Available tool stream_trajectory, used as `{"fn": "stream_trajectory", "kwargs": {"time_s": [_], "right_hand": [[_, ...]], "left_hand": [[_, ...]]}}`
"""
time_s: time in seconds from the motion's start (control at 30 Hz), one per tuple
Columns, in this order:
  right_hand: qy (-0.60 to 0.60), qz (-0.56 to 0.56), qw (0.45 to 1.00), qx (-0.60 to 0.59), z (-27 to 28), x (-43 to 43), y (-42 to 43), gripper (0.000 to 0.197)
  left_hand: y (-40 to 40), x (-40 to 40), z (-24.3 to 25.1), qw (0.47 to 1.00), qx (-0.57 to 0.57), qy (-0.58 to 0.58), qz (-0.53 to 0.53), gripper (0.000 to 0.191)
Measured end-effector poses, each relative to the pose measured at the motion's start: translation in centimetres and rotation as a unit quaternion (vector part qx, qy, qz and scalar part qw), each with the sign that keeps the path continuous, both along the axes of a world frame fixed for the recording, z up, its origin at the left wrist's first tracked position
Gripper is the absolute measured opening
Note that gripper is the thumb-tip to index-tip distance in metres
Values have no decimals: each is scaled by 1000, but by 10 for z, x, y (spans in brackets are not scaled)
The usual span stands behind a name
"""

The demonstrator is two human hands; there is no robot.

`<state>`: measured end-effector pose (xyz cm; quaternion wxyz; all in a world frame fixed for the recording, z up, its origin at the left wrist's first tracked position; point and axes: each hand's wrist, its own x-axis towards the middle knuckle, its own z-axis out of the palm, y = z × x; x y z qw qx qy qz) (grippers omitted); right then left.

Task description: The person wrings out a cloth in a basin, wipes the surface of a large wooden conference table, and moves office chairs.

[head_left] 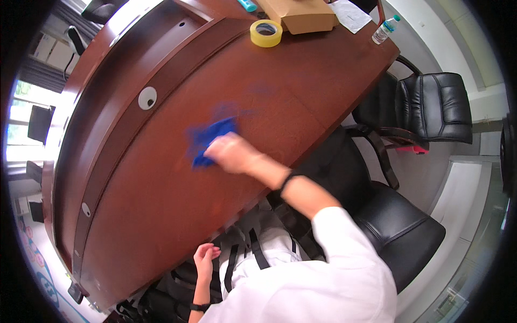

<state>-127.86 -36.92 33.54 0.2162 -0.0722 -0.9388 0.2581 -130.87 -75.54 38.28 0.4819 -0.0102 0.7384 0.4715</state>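
Note:
My right hand (229, 152) grips a blue cloth (210, 137) against the top of a curved reddish-brown wooden table (169, 194). Motion blurs both the hand and the cloth, and part of the cloth is covered by my fingers. Lower down, beside the table's near edge and in front of my body, hangs my left hand (205, 254). Its fingers are loosely curled and partly apart, with nothing held in them.
A roll of yellow tape (266, 34), a cardboard box (309, 20), a white paper (350, 15) and a plastic bottle (385, 30) occupy the far end. Black leather chairs (436, 107) line the near side. A round white grommet (147, 97) sits in the table's raised band.

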Motion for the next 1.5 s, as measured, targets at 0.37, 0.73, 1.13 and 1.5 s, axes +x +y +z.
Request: {"fn": "stream_trajectory", "kwargs": {"time_s": [0.37,0.73,1.13,1.5], "right_hand": [[-70,-367,926,43,-31,68,161,27],[36,-730,677,-90,-14,405,211,44],[-164,-382,910,0,-70,-26,231,46],[-93,200,974,-53,-27,-146,-51,31]], "left_hand": [[23,11,-5,999,-25,-36,-11,13],[25,7,-24,995,-4,-81,-51,13],[-31,24,-10,997,-46,-17,54,13],[-40,34,-15,994,-34,-13,105,12]]}}
